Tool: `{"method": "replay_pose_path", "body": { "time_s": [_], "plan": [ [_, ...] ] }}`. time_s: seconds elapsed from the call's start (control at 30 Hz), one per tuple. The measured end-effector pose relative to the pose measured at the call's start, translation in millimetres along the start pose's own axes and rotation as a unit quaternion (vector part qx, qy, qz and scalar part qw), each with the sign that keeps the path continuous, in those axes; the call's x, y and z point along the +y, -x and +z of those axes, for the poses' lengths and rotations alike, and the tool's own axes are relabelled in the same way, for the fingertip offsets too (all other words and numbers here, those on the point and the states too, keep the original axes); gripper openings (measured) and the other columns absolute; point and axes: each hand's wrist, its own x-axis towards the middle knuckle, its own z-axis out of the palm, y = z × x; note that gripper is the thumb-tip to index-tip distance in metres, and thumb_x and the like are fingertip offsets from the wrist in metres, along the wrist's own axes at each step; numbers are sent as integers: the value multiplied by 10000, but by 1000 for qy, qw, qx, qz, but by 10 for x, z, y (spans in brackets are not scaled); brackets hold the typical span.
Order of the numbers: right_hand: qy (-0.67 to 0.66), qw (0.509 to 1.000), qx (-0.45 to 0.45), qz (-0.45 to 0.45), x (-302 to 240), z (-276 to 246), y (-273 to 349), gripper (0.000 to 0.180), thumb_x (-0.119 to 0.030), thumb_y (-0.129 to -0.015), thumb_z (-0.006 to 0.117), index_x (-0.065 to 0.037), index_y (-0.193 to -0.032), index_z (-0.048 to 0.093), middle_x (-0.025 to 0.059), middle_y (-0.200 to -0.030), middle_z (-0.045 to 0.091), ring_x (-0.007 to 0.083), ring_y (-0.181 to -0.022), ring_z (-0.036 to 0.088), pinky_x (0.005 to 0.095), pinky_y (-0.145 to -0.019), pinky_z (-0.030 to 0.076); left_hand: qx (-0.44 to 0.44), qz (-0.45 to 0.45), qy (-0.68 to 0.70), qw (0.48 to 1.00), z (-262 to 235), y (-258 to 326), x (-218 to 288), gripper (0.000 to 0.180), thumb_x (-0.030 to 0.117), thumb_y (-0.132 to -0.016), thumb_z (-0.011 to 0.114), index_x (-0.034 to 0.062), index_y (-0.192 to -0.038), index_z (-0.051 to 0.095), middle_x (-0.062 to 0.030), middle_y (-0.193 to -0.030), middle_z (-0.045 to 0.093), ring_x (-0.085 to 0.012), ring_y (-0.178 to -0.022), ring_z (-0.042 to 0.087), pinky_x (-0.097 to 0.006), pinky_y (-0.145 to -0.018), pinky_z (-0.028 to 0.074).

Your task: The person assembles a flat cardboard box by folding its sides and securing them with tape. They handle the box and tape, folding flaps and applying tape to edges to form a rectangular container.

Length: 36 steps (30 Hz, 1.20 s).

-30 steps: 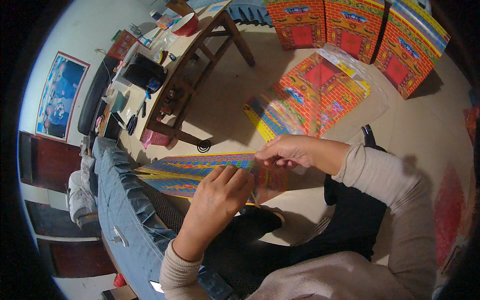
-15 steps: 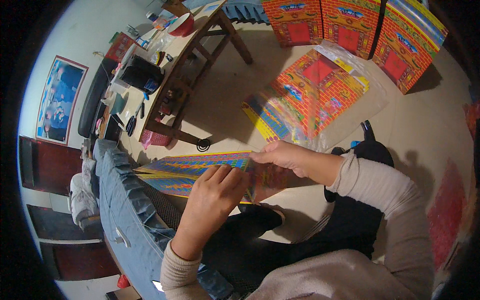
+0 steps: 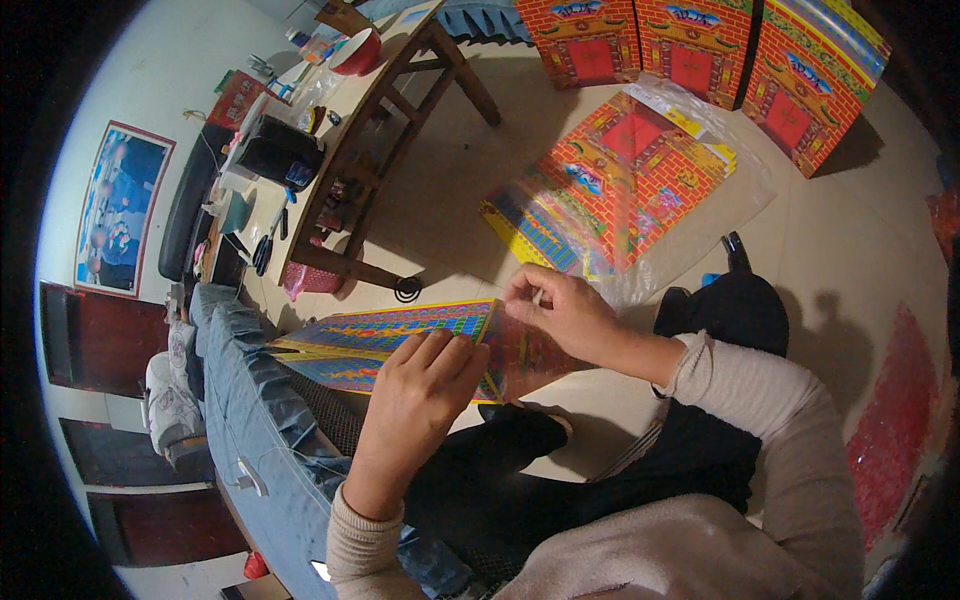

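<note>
A folded printed cardboard sheet (image 3: 400, 325) with blue, yellow and red patterns lies slanted over my lap. My left hand (image 3: 420, 395) is closed over its right-hand part, knuckles up. Just past the upper right corner of the sheet, my right hand (image 3: 565, 312) has its thumb and fingers drawn together. A small pale spot shows between those fingers, too small to name. Below my right hand the sheet's reddish brick-patterned side (image 3: 530, 350) hangs down, partly hidden.
On the floor ahead lies a stack of brick-patterned sheets (image 3: 640, 180) in clear plastic. Behind it stand printed cardboard boxes (image 3: 690, 60). To the left are a wooden table (image 3: 340, 262) holding a red bowl (image 3: 360, 52) and a black box (image 3: 280, 150), and a blue-covered sofa (image 3: 250, 430).
My right hand has come off the sheet's corner, lifting slightly up, with its fingers now drawn in. My left hand stays on the sheet, which has shifted little.
</note>
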Motion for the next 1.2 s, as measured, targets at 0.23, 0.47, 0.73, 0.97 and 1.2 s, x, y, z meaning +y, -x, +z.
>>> {"method": "replay_pose_path", "body": {
  "time_s": [0.23,0.47,0.73,0.97,1.2],
  "plan": [
    [61,977,2,-202,-7,-41,-60,194,-211,-970,669,-142,-1146,709,88,-994,678,308,-934,680,406,-791,546,9,4,-2,1000,-14,-48,15,334,105,-748,671,45,-1071,733,-85,-994,673,-264,-918,673,-401,-802,556],
    [189,967,57,-161,-65,-13,-19,191,-212,-965,652,-137,-1132,710,96,-991,694,334,-899,698,443,-772,564,7,3,-4,1000,-10,-46,13,331,111,-753,666,45,-1071,733,-79,-993,674,-260,-919,671,-403,-802,556],
    [104,991,12,-81,-314,-64,-178,237,-275,-948,704,-53,-1033,695,118,-978,725,277,-860,709,370,-778,556,-1,-1,-9,1000,-15,-52,12,344,121,-749,658,45,-1075,737,-81,-1000,679,-264,-941,676,-397,-815,558],
    [74,990,-100,72,-304,-114,-448,202,-219,-899,721,-49,-1005,696,107,-933,732,209,-821,705,370,-737,559,-2,6,-5,1000,-11,-64,0,358,122,-740,655,40,-1080,737,-87,-1016,686,-269,-954,680,-406,-813,559],
    [26,995,-73,-59,-248,-96,-450,193,-201,-905,736,-54,-1027,712,97,-962,705,220,-928,687,353,-818,543,4,4,-3,1000,-9,-54,-8,359,119,-736,663,47,-1079,743,-87,-1010,685,-270,-947,682,-406,-807,560]
  ]
}}
